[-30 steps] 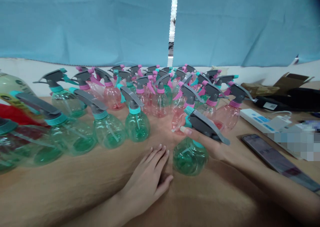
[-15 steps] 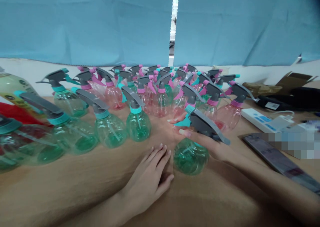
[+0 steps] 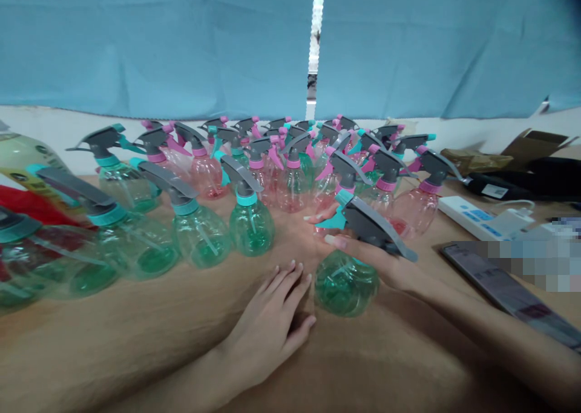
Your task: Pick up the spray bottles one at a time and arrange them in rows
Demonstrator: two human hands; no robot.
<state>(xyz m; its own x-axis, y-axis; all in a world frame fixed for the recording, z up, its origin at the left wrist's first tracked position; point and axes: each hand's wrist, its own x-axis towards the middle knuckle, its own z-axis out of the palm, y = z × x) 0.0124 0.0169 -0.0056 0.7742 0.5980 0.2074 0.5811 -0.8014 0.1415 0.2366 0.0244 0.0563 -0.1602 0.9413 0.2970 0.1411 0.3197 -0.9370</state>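
My right hand (image 3: 363,252) grips the grey spray head and neck of a green spray bottle (image 3: 345,283) that stands on the brown tabletop (image 3: 136,334); the teal trigger sits by my fingertips. My left hand (image 3: 270,322) lies flat on the table just left of that bottle, fingers stretched out and holding nothing. Behind both hands stand several green spray bottles (image 3: 251,222) and pink spray bottles (image 3: 293,189), all upright with grey heads.
A dark phone (image 3: 508,292) lies to the right of my right arm. Beyond it are a white power strip (image 3: 472,216), black items and brown cardboard (image 3: 531,143). A large pale bottle (image 3: 22,158) and something red sit at the far left. A blue curtain hangs behind.
The bottle in my right hand has shifted slightly and its trigger now shows more between my fingers. My left hand has stayed flat in place.
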